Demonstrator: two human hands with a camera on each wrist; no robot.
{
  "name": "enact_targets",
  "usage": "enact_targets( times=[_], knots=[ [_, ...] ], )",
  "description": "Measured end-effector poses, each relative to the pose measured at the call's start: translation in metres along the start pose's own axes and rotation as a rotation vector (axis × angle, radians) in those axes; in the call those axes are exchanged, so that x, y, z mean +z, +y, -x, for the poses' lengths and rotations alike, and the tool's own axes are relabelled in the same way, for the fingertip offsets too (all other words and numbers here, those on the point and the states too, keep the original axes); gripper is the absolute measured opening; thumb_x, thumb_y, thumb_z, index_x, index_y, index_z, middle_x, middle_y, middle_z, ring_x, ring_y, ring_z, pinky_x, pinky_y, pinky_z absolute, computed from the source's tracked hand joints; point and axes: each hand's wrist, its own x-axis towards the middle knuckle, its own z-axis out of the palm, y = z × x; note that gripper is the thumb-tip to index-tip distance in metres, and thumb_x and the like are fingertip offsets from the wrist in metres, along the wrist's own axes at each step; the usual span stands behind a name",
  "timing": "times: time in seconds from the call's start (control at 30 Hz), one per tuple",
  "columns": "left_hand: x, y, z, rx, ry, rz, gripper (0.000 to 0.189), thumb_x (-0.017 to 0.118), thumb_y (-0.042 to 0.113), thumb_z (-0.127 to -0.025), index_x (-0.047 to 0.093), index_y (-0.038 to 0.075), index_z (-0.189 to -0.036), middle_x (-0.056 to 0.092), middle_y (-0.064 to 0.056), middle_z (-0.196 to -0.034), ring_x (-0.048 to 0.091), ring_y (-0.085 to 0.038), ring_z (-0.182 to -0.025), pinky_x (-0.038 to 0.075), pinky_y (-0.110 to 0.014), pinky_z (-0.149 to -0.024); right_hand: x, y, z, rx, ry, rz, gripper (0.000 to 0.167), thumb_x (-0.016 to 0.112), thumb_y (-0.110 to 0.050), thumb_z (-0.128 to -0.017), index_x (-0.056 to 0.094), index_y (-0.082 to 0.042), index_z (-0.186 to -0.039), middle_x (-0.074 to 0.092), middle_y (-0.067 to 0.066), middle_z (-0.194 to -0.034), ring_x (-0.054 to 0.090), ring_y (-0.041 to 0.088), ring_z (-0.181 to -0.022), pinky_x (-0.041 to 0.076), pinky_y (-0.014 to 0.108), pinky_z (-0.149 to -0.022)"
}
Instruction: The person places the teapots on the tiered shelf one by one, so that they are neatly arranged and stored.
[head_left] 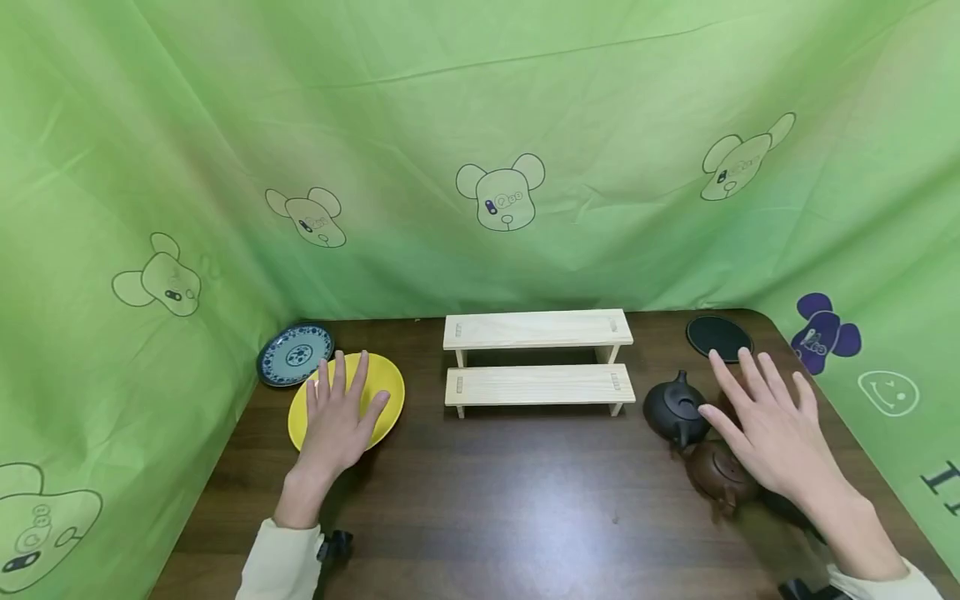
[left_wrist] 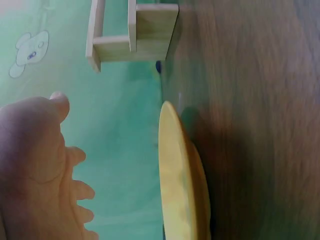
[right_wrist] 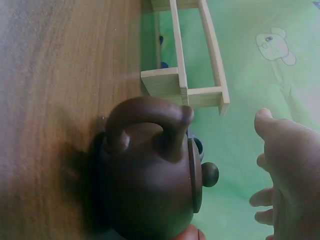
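Note:
With fingers spread, my left hand (head_left: 335, 421) hovers over a yellow plate (head_left: 390, 392); the left wrist view shows a gap between the palm and the plate (left_wrist: 175, 175). My right hand (head_left: 780, 433), also spread and holding nothing, is above a group of teapots at the right. A black teapot (head_left: 675, 410) stands to the left of its thumb. Closer to me sits a brown teapot (head_left: 716, 475), whose handle and knobbed lid show in the right wrist view. Part of another dark object beneath the right hand is hidden.
A two-step pale wooden stand (head_left: 538, 385) occupies the back middle of the brown table (head_left: 510, 500). Behind the yellow plate lies a blue patterned plate (head_left: 297, 355). At the back right is a black round coaster-like disc (head_left: 718, 336). Green cloth (head_left: 420, 108) encloses the table.

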Motion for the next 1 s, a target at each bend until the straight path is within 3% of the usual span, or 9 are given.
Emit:
enact_targets(
  times=[0.4, 0.7, 0.87, 1.0],
  knots=[
    [0.028, 0.030, 0.006, 0.018, 0.065, 0.218, 0.070, 0.046, 0.043, -0.120, 0.025, 0.010, -0.177, 0.018, -0.031, -0.180, 0.008, -0.053, -0.168, 0.012, -0.070, -0.136, 0.005, -0.001, 0.021, -0.003, 0.121, -0.076, 0.073, 0.058, -0.036, -0.115, 0.026, -0.020, -0.178, 0.038, 0.032, -0.171, 0.023, 0.051, -0.164, 0.000, 0.077, -0.132],
    [0.048, 0.053, 0.004, 0.025, 0.056, 0.400, 0.066, 0.051, 0.036, -0.120, 0.030, 0.010, -0.176, 0.025, -0.025, -0.181, 0.016, -0.047, -0.168, 0.017, -0.068, -0.136, 0.009, -0.007, 0.040, 0.015, 0.198, -0.127, 0.068, 0.060, -0.034, -0.115, 0.036, -0.017, -0.175, 0.047, 0.031, -0.165, 0.034, 0.045, -0.160, 0.003, 0.066, -0.137],
    [0.061, 0.059, 0.004, 0.088, 0.095, 0.531, 0.061, 0.056, 0.034, -0.118, 0.041, 0.009, -0.172, 0.040, -0.022, -0.175, 0.035, -0.046, -0.162, 0.032, -0.071, -0.129, 0.011, -0.010, 0.054, 0.055, 0.258, -0.189, 0.064, 0.062, -0.033, -0.114, 0.042, -0.017, -0.173, 0.050, 0.034, -0.161, 0.040, 0.049, -0.154, 0.007, 0.059, -0.138],
    [0.084, 0.052, 0.001, 0.144, 0.175, 0.639, 0.058, 0.060, 0.034, -0.117, 0.048, 0.006, -0.167, 0.049, -0.021, -0.168, 0.046, -0.043, -0.155, 0.051, -0.059, -0.121, 0.011, -0.011, 0.062, 0.088, 0.306, -0.244, 0.063, 0.067, -0.031, -0.111, 0.048, -0.016, -0.170, 0.053, 0.032, -0.159, 0.044, 0.058, -0.144, 0.011, 0.059, -0.136]
  ],
)
